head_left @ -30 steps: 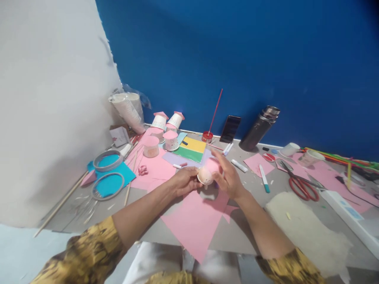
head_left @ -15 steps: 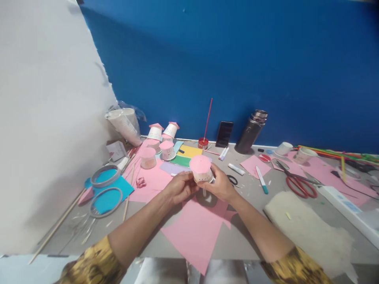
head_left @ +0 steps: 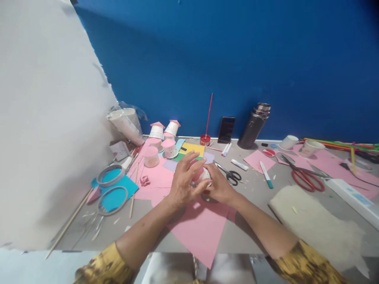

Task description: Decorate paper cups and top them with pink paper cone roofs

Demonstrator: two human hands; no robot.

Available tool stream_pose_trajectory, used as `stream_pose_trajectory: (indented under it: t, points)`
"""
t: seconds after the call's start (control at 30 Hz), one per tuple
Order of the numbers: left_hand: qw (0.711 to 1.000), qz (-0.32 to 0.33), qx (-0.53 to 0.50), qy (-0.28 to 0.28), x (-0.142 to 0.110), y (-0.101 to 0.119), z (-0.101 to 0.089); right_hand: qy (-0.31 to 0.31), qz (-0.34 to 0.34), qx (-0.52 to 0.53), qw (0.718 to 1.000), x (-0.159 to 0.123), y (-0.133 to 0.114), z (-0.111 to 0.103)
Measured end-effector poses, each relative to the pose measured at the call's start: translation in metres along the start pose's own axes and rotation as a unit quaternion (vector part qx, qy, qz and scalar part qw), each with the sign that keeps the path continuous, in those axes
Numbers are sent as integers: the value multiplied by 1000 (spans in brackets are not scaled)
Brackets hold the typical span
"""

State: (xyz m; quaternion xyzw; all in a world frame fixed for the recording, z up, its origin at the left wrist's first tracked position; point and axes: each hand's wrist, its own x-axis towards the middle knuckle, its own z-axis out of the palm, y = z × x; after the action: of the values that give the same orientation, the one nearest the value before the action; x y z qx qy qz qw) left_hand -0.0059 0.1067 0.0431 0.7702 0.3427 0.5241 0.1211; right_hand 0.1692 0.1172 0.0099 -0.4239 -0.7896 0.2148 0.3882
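Note:
Between my hands is a small white paper cup (head_left: 205, 176) with a pink paper top (head_left: 197, 172), above a pink sheet (head_left: 199, 232). My right hand (head_left: 219, 184) grips the cup from the right, fingers curled round its side. My left hand (head_left: 186, 182) wraps over the cup from the left, its fingers spread across the top and its thumb along the near side. Much of the cup is hidden behind the fingers. Beyond my left hand, several similar pink-topped cups (head_left: 169, 147) stand on the table. Black-handled scissors (head_left: 233, 177) lie just past my right hand.
At the left are tape rolls (head_left: 111, 176) on blue paper and wooden sticks (head_left: 69, 223). A phone (head_left: 226, 130) and dark flask (head_left: 254, 127) stand by the blue wall. Red-handled scissors (head_left: 308, 181), a cloth (head_left: 310, 213) and a power strip (head_left: 353, 199) lie at the right.
My left hand has moved from the cup's lower side up over its pink top, with its fingers spread. The cup is now mostly covered. My right hand still holds it.

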Motion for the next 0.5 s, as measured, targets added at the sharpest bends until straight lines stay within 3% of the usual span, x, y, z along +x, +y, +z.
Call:
stream_pose_trajectory:
  t: [0.17,0.5]
  points:
    - [996,-80,-32,-17,-2,-2,4,-22,17,65,997,0,-12,-3]
    - [997,-78,-18,-17,-1,1,1,-44,109,118,986,-1,-23,-4]
